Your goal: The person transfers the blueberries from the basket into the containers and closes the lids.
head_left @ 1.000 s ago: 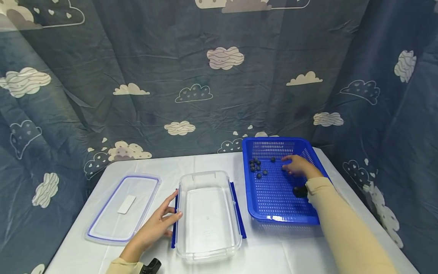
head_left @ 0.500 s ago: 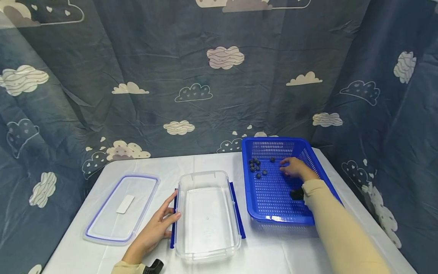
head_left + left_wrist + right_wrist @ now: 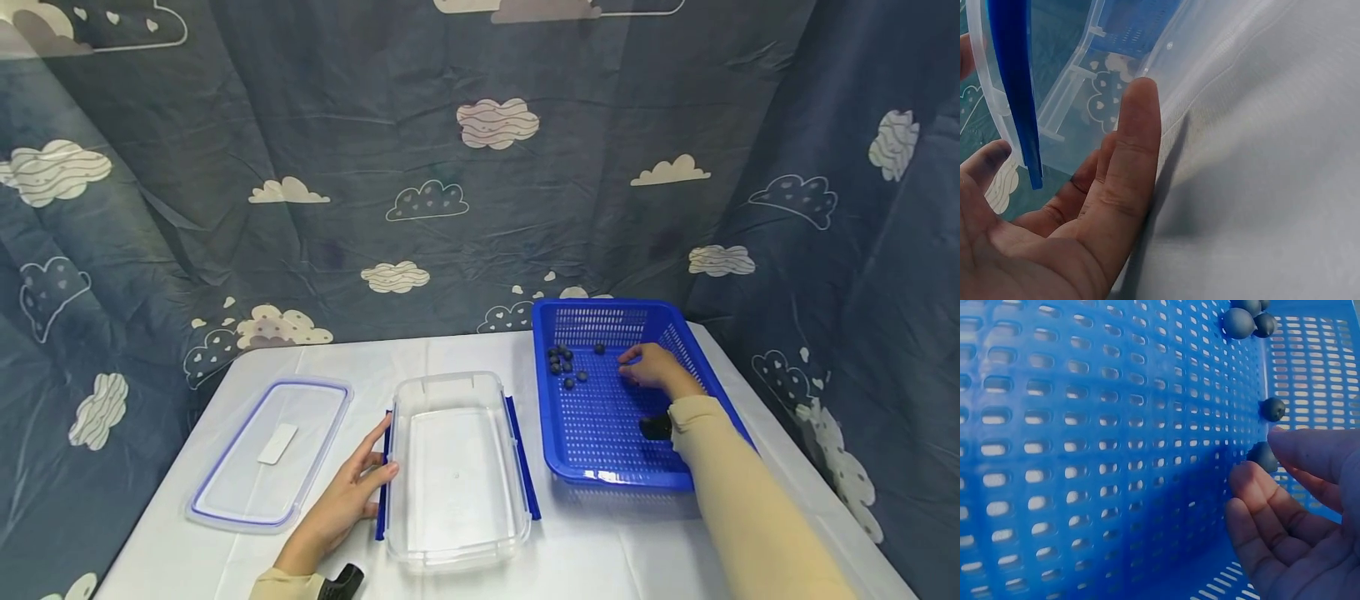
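Note:
A clear plastic food container (image 3: 457, 475) with blue side latches (image 3: 522, 458) stands open on the table. My left hand (image 3: 341, 500) rests against its left side, fingers extended along the latch (image 3: 1016, 87) and thumb tip at the rim. Inside the blue plastic basket (image 3: 551, 417), my right hand (image 3: 652, 371) reaches low over the floor. Its thumb and fingertips pinch a blueberry (image 3: 1264, 456), partly hidden by the fingers. Several more blueberries (image 3: 561, 360) lie towards the basket's left and back, one single berry (image 3: 1274, 409) close by the fingertips.
The container's clear lid (image 3: 247, 492) with a blue seal and a white label (image 3: 277, 443) lies at the left on the white table (image 3: 592, 554). A dark cloud-patterned curtain (image 3: 420, 100) hangs around the back and sides.
My right hand has shifted only slightly inside the basket; the dark berry at its fingertips is now hidden in the head view. The left hand stays at the container.

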Demonstrator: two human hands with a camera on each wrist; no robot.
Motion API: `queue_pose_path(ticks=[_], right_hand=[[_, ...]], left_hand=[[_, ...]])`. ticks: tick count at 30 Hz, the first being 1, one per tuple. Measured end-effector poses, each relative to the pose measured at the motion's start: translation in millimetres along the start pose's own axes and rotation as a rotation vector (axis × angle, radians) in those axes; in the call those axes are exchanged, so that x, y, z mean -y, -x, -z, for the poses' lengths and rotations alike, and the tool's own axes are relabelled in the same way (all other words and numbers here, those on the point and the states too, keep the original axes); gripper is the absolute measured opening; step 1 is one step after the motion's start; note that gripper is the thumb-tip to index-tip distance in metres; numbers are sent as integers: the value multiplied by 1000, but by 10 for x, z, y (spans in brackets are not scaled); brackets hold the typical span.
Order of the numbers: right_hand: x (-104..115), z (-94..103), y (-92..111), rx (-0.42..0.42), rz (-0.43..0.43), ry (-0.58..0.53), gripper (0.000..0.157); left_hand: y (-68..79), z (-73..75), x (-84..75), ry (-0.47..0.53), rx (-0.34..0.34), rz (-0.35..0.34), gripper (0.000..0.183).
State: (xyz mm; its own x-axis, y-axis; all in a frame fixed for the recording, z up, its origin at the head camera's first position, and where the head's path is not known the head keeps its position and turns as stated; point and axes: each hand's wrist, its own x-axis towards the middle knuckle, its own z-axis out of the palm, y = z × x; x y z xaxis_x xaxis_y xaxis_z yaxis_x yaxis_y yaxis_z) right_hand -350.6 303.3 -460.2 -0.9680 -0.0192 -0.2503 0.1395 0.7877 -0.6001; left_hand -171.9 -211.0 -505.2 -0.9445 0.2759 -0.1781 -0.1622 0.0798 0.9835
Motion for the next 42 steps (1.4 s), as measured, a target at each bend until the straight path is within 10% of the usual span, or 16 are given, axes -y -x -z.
queue_pose_path(ticks=[42], right_hand=[[339,159,234,-76,174,-73,25]], left_hand=[[16,-18,5,13,-8,-24,75]])
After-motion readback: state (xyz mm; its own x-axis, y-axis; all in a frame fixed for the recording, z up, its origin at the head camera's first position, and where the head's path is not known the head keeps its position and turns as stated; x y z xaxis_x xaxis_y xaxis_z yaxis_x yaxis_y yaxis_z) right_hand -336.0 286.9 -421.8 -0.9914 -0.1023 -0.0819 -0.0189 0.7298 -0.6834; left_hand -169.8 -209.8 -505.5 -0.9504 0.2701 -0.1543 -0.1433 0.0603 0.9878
